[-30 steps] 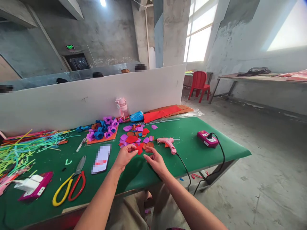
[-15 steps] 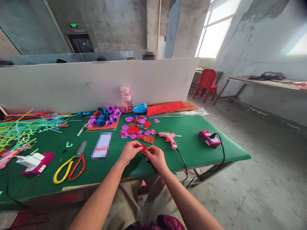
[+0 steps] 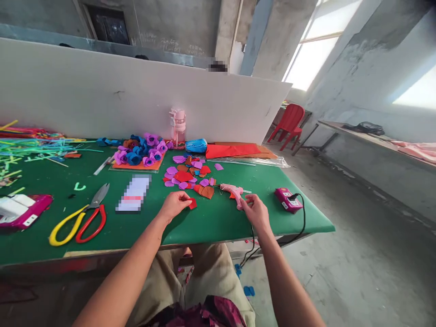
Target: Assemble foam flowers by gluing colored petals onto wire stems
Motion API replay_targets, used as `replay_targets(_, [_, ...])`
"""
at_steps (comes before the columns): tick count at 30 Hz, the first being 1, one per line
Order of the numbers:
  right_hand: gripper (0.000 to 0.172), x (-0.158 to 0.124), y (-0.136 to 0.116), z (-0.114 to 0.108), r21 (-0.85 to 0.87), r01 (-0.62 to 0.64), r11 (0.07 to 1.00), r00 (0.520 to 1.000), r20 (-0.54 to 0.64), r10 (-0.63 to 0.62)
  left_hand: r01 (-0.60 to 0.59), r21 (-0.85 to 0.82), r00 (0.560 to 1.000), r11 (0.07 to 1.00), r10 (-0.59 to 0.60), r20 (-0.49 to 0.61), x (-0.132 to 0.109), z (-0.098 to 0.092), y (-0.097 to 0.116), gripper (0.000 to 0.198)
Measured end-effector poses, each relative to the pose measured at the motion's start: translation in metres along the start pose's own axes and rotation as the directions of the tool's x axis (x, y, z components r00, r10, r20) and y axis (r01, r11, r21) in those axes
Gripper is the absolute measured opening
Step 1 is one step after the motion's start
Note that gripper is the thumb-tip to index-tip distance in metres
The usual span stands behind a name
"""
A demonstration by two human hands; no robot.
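Note:
My left hand (image 3: 174, 207) pinches a small red petal (image 3: 193, 203) between thumb and fingertips, just above the green tabletop. At the handle of a pink hot glue gun (image 3: 235, 193) is my right hand (image 3: 256, 210), its thumb by the grip and its fingers apart, not wrapped round it. The gun lies on its side with a clear glue stick out of its back end. Beyond my hands, loose petals (image 3: 183, 176) in purple, red, brown and blue lie scattered. Finished purple and blue paper flowers (image 3: 139, 150) are heaped on an orange sheet.
Scissors (image 3: 86, 213) with yellow and red handles lie left, near a blurred flat card (image 3: 134, 193). Coloured stems (image 3: 41, 147) pile up at far left. A pink bottle (image 3: 178, 127) stands by the white partition (image 3: 136, 95). The gun's cord hangs near a magenta power socket (image 3: 288, 200).
My right hand has let go of the red petal and moved right to the glue gun. My left hand keeps the petal. The view has shifted and tilted.

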State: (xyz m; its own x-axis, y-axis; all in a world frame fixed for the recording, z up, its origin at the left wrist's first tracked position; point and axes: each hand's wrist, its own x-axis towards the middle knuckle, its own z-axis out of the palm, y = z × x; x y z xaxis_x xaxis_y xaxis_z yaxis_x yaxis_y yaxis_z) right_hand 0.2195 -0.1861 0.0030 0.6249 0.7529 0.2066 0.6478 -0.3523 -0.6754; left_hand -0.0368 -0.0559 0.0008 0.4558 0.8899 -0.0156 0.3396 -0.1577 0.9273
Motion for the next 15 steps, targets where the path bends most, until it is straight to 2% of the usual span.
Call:
replay_targets(2, [0.037,0.016,0.007,0.000,-0.102,-0.016,0.995,0.994,0.108,0.027,-0.014,0.034,1.000,0.999,0.014,-0.008,-0.001,0.001,0.000,0.019])
replay_targets(4, [0.032,0.030,0.007,0.004,-0.169,0.009,0.986,0.976,0.214,0.028,-0.017,0.054,1.000,0.998,0.018,-0.020,-0.002,0.002,0.000,0.018])
replay_targets(6, [0.024,0.040,0.004,0.008,-0.205,0.052,0.977,0.954,0.299,0.012,-0.017,0.064,0.999,0.998,0.019,-0.029,-0.004,0.002,0.001,0.016])
replay_targets(8, [0.027,0.045,0.001,0.008,-0.189,0.078,0.979,0.929,0.371,-0.003,-0.026,0.085,0.999,0.996,0.030,-0.036,-0.005,0.003,0.000,0.013])
replay_targets(11, [0.039,0.042,-0.001,0.002,-0.048,0.012,0.999,0.891,0.454,0.011,-0.036,0.099,0.999,0.994,0.039,-0.033,-0.003,0.004,-0.003,0.010])
replay_targets(13, [0.039,0.033,0.000,-0.006,0.098,-0.122,0.988,0.888,0.455,0.065,-0.026,0.090,0.999,0.996,0.028,-0.020,-0.002,0.005,-0.005,0.009])
replay_targets(15, [0.038,0.021,0.001,-0.016,0.266,-0.272,0.925,0.882,0.453,0.129,-0.002,0.074,1.000,0.997,0.002,0.005,0.000,0.004,-0.006,0.010])
